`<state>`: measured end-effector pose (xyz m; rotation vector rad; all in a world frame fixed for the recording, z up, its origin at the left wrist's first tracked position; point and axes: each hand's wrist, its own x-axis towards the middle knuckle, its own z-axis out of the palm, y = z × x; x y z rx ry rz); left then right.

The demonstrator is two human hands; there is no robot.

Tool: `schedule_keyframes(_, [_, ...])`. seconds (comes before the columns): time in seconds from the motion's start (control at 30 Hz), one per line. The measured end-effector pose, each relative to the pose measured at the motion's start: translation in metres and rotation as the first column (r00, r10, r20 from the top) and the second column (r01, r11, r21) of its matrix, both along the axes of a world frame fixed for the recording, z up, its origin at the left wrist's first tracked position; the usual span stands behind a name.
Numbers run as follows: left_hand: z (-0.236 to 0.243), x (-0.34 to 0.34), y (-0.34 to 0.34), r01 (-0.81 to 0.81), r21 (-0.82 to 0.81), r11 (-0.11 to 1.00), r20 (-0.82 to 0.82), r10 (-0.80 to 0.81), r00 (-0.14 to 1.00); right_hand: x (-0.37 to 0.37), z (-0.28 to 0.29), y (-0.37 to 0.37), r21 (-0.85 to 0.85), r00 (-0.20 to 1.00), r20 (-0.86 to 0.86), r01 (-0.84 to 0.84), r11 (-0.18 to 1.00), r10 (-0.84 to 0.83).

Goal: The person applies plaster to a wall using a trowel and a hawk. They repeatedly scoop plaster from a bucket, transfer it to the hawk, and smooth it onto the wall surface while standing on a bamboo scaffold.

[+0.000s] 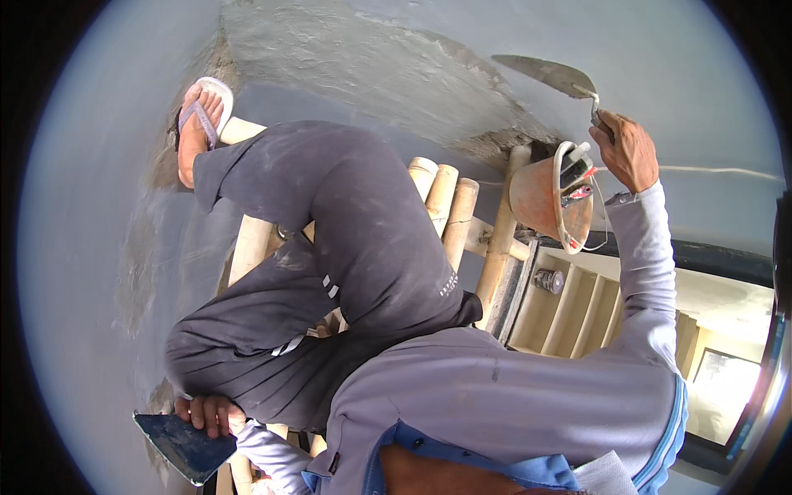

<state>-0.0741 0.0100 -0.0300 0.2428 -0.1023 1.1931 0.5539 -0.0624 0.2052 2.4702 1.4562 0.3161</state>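
Note:
My right hand (631, 153), raised at the upper right, is closed round the handle of a trowel (549, 76). The trowel's pointed metal blade reaches left, close to the grey plastered wall. Just below that hand, a worn orange-white bucket (535, 198) hangs tilted by the bamboo, with several tools inside and a thin wire handle. At the lower left, my left hand (213, 414) grips the upper edge of a dark blue flat board (186, 445). Its fingers curl over the board's face, beside my bent knee; the board's underside is hidden.
I sit on bamboo poles (441, 194), legs bent, a sandalled foot (206, 115) against the left wall. Rough, damp-looking plaster (355, 62) spans the wall ahead. Down at the right are stairs (569, 309) with a can (549, 280), and a bright window (726, 392).

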Motion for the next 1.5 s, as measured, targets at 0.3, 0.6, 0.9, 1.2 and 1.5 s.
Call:
schedule_keyframes(0.3, [0.007,0.004,0.007,0.149,-0.001,0.989,0.032,-0.149,0.988,0.037,-0.028,0.020,-0.383,0.993,0.117,0.047,0.922,-0.002])
schedule_keyframes(0.6, [-0.004,-0.005,-0.003,0.009,-0.046,0.999,0.012,-0.009,1.000,0.007,0.008,0.040,-0.188,0.993,0.075,-0.075,0.979,0.091])
schedule_keyframes(0.9, [-0.008,-0.003,0.001,0.027,-0.012,1.000,0.032,-0.027,0.999,0.032,-0.006,0.038,-0.353,0.996,0.082,0.058,0.934,-0.031])
schedule_keyframes(1.2, [-0.001,-0.005,0.001,0.042,-0.030,0.999,-0.008,-0.043,0.999,0.010,-0.013,0.037,-0.394,0.997,0.060,-0.026,0.919,0.054])
schedule_keyframes(1.5, [0.000,-0.006,0.000,0.019,-0.031,0.999,-0.048,-0.020,0.999,-0.002,-0.025,0.069,-0.290,0.992,0.073,-0.076,0.954,0.102])
